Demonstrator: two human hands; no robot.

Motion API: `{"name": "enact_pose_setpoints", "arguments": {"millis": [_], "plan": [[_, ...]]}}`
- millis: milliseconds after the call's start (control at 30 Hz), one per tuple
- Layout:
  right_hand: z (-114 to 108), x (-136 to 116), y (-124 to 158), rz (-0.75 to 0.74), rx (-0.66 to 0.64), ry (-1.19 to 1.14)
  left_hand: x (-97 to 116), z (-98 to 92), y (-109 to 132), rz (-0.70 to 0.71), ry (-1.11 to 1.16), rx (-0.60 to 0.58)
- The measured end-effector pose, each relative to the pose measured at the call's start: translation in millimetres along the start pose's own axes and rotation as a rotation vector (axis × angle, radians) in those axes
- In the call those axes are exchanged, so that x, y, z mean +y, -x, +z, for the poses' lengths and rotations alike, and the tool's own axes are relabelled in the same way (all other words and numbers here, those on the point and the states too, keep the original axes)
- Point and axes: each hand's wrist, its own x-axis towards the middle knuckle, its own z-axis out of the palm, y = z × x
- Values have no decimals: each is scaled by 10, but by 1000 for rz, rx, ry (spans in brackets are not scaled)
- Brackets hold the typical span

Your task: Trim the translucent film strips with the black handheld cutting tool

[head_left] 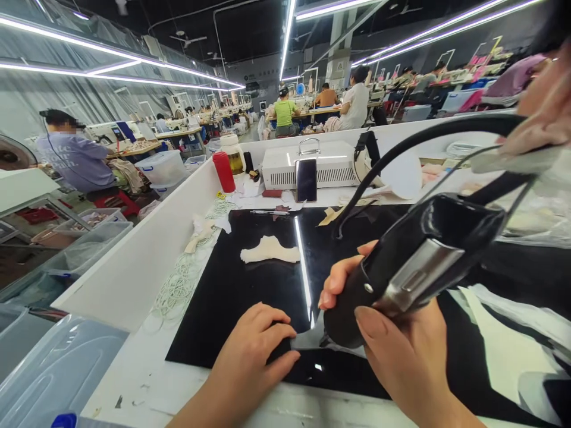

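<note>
My right hand is wrapped round a black corded hand tool with a shiny metal plate on its side. It is tilted, its rounded near end low over the black board. Under that end shows a thin grey piece, partly hidden by the tool. My left hand rests on the board with the thumb apart from the fingers, its fingertips at the grey piece's left end. Farther back on the board lies a cream fabric piece.
Behind the board stand a white vented box, a phone, a red bottle and a jar. Tangled pale cord lies left. Pale cut pieces lie right. A black hose arches overhead. People sew beyond.
</note>
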Motion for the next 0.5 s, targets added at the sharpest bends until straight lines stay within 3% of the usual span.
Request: {"name": "enact_pose_setpoints", "arguments": {"millis": [500], "plan": [[132,124,1,0,-14,-38,17,15,-43,-17,76,-2]]}}
